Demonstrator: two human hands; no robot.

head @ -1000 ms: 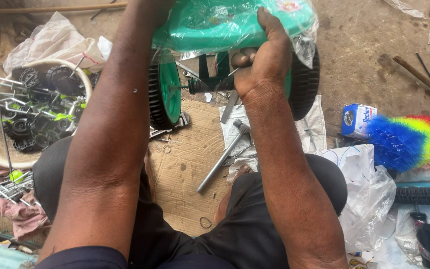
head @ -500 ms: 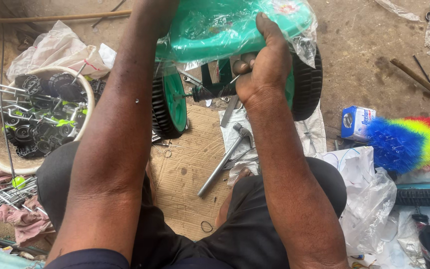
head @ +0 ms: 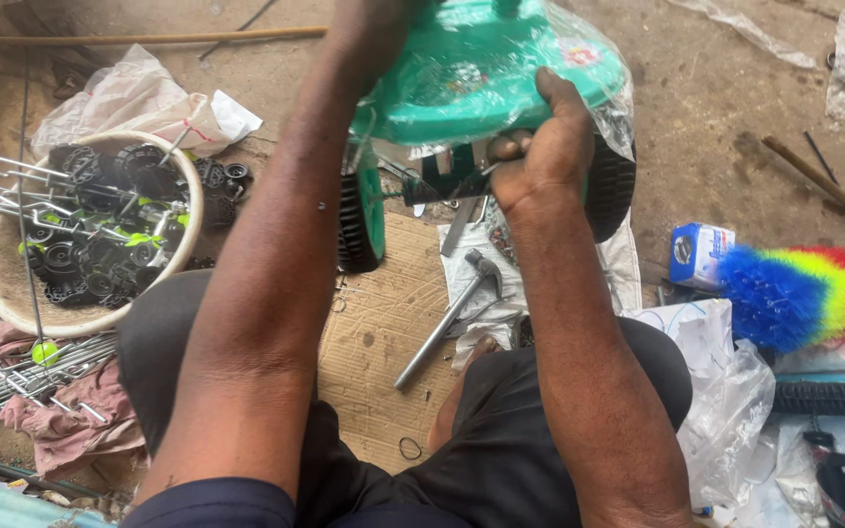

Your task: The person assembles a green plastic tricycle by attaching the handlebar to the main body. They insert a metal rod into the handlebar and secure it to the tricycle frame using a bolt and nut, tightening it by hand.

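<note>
Hands raised over my lap: my right hand keeps its fingers clamped on the green plastic-wrapped wheeled toy, now lifted higher above the hammer, left hand's fingers hidden beyond it.

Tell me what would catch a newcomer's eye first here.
The green plastic toy cart, wrapped in clear film, sits top centre with the right hand gripping its underside between two black wheels. At the right edge lies a rainbow-coloured brush. A round basin of black wheels and metal rods sits on the left.
</note>
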